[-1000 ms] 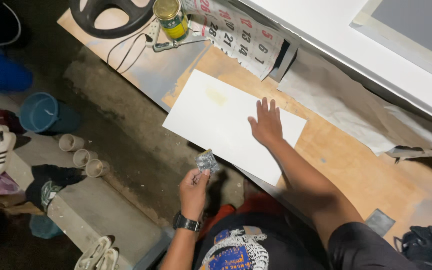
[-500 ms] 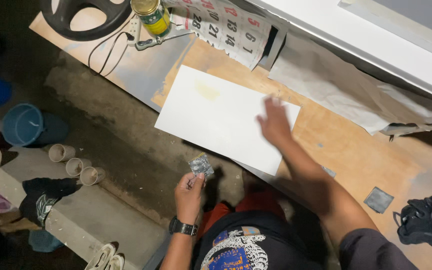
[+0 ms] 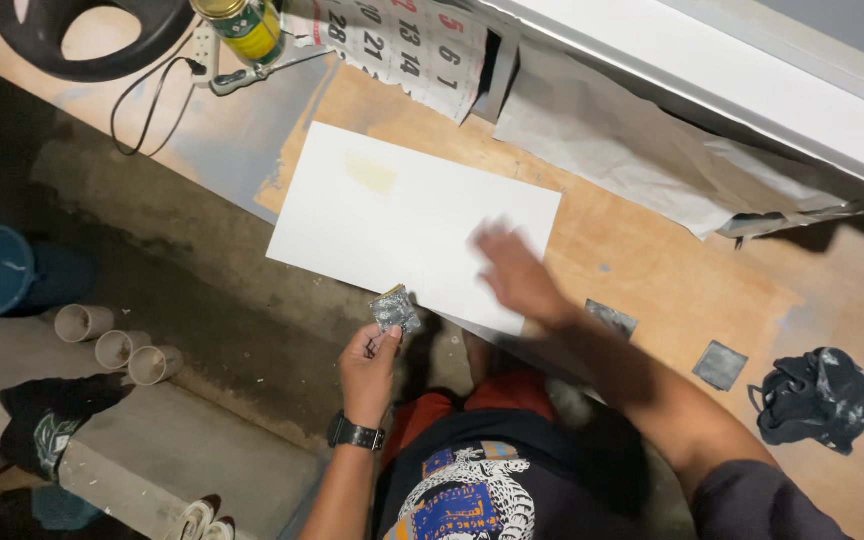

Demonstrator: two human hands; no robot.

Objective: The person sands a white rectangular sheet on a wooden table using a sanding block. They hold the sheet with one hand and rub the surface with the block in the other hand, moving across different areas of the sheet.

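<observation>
Pinching a small grey square of worn sandpaper (image 3: 393, 309) between thumb and fingers, your left hand (image 3: 370, 362) holds it just off the near edge of the smooth white rectangular board (image 3: 392, 220), whose long axis runs left-right across the wooden bench (image 3: 652, 270). Your right hand (image 3: 517, 278) lies blurred on the board's right end; its finger spread is unclear.

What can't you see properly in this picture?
- Right hand, head view: motion-blurred over the white sheet; fingers unclear.
- Small grey piece in the left hand: too small to identify.
- Can and black ring: cut off by the top edge.
</observation>
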